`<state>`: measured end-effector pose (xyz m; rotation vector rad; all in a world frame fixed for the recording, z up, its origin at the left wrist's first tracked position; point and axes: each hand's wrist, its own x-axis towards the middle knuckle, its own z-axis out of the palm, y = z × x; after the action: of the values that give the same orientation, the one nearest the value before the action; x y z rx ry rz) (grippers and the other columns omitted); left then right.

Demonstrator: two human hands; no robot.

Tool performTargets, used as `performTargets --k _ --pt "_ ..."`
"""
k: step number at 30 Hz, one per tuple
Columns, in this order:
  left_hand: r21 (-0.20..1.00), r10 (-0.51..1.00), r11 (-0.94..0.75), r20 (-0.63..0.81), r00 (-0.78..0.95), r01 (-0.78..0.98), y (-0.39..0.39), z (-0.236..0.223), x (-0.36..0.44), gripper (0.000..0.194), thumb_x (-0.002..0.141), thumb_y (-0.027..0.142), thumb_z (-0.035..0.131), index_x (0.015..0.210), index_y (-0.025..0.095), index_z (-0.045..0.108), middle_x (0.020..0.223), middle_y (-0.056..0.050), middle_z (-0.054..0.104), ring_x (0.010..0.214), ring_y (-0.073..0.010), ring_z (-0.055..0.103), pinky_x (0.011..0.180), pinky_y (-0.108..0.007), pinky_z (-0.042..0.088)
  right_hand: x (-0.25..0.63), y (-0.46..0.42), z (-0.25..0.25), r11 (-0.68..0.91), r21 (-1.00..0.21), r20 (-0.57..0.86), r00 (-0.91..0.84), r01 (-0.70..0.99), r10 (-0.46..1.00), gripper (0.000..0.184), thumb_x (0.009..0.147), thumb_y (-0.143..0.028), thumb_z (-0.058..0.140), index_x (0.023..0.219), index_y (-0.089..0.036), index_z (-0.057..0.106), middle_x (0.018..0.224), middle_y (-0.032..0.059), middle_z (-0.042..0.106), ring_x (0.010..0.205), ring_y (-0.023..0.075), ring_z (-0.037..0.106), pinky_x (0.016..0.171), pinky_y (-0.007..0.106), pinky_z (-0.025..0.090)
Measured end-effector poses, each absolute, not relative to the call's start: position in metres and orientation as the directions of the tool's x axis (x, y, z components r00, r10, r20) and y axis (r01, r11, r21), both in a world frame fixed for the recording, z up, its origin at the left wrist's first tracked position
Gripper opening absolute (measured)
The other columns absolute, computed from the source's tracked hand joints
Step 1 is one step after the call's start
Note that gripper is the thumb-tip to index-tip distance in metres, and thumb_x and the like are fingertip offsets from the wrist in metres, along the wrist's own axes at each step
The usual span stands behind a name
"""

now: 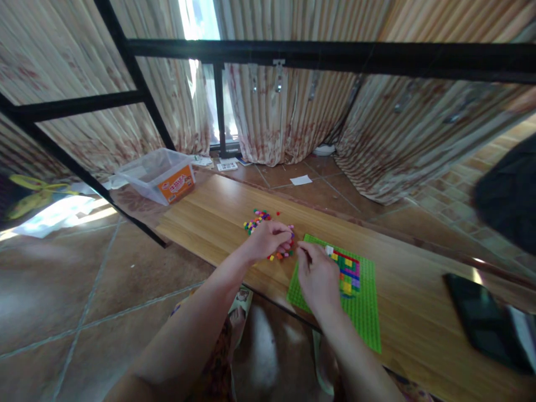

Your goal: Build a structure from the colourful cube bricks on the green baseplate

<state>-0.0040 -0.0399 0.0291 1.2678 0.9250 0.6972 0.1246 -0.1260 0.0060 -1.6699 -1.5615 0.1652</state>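
Head: hands (320,276) near baseplate's (367,312) left edge

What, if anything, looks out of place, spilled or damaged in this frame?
Two mild things: a white sheet of paper lies on the tiled floor beyond the table, as if dropped, and one red piece sits apart from the loose pile by the left hand. Nothing looks plainly damaged, though fine detail is blurred.

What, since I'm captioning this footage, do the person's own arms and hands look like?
The left hand and right hand are ungloved, and both forearms are bare: no sleeves, watch or bracelet show. Finer details are too blurred to tell.
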Motion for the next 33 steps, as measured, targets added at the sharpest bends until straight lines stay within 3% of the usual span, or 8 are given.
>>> performTargets --k 3,6,12,17,21,25,29,33 --pt "0.98 0.801 0.197 -0.163 0.575 0.005 -0.044 0.03 0.003 0.02 0.077 0.029 0.07 0.069 0.011 0.065 0.062 -0.002 0.065 0.054 -0.0082 0.059 0.054 -0.019 0.048 0.137 -0.129 0.012 0.142 -0.74 0.433 0.305 0.657 0.848 0.028 0.092 -0.033 0.049 0.105 -0.019 0.07 0.099 0.0104 0.072 0.087 0.0215 0.066 0.079 0.035 0.051" --pt "0.979 0.758 0.203 -0.141 0.637 -0.024 -0.048 0.028 0.012 0.025 0.076 0.035 0.071 0.073 0.011 0.068 0.062 -0.002 0.065 0.054 -0.0075 0.058 0.054 -0.018 0.047 0.148 -0.13 0.014 0.196 -0.809 0.404 0.284 0.554 0.87 0.027 0.091 -0.034 0.053 0.106 -0.021 0.071 0.099 0.008 0.072 0.087 0.0199 0.067 0.08 0.034 0.051" --pt "0.969 0.729 0.245 -0.155 0.667 -0.042 -0.055 0.027 0.032 0.034 0.074 0.045 0.072 0.072 0.011 0.067 0.062 -0.002 0.063 0.054 -0.0074 0.056 0.052 -0.018 0.044 0.163 -0.138 0.015 0.198 -0.851 0.372 0.292 0.486 0.881 0.023 0.09 -0.034 0.057 0.103 -0.023 0.072 0.094 0.0044 0.07 0.085 0.018 0.065 0.079 0.033 0.051" --pt "0.964 0.736 0.264 -0.189 0.65 -0.019 -0.056 0.028 0.038 0.035 0.076 0.045 0.07 0.069 0.011 0.064 0.058 0.0 0.06 0.051 -0.0063 0.053 0.05 -0.018 0.042 0.173 -0.144 0.017 0.188 -0.83 0.38 0.286 0.525 0.88 0.018 0.089 -0.034 0.058 0.095 -0.021 0.069 0.089 0.0041 0.068 0.077 0.0167 0.063 0.071 0.03 0.049" --pt "0.968 0.845 0.251 -0.211 0.491 -0.018 -0.044 0.031 0.023 0.025 0.078 0.035 0.069 0.077 0.01 0.068 0.058 0.001 0.06 0.05 -0.0056 0.053 0.047 -0.016 0.04 0.167 -0.142 0.014 0.145 -0.712 0.375 0.198 0.687 0.906 0.013 0.09 -0.027 0.056 0.092 -0.019 0.067 0.086 0.0047 0.066 0.075 0.0169 0.061 0.07 0.03 0.047" --pt "0.973 0.912 0.23 -0.208 0.354 -0.022 -0.034 0.037 0.004 0.014 0.074 0.021 0.072 0.078 0.009 0.067 0.057 0.002 0.06 0.049 -0.0039 0.052 0.05 -0.015 0.042 0.142 -0.133 0.01 0.138 -0.41 0.302 -0.009 0.902 0.953 0.015 0.09 -0.017 0.052 0.091 -0.018 0.068 0.088 0.0079 0.067 0.084 0.0217 0.062 0.076 0.033 0.042" --pt "0.969 0.919 0.247 -0.229 0.321 -0.015 -0.034 0.039 0.001 0.021 0.067 0.018 0.078 0.076 0.011 0.061 0.057 0.003 0.062 0.046 -0.0045 0.053 0.048 -0.016 0.043 0.118 -0.121 0.006 0.111 -0.177 0.19 -0.076 0.978 0.979 0.018 0.09 -0.014 0.05 0.093 -0.016 0.068 0.089 0.01 0.069 0.087 0.0237 0.061 0.076 0.036 0.037" --pt "0.977 0.925 0.212 -0.206 0.318 0.016 -0.034 0.037 0.005 0.022 0.071 0.024 0.077 0.072 0.012 0.058 0.055 0.003 0.061 0.046 -0.0053 0.053 0.046 -0.016 0.042 0.117 -0.116 0.004 0.083 -0.186 0.191 -0.046 0.979 0.98 0.018 0.091 -0.016 0.051 0.094 -0.017 0.069 0.089 0.0097 0.07 0.086 0.0234 0.061 0.076 0.036 0.036"
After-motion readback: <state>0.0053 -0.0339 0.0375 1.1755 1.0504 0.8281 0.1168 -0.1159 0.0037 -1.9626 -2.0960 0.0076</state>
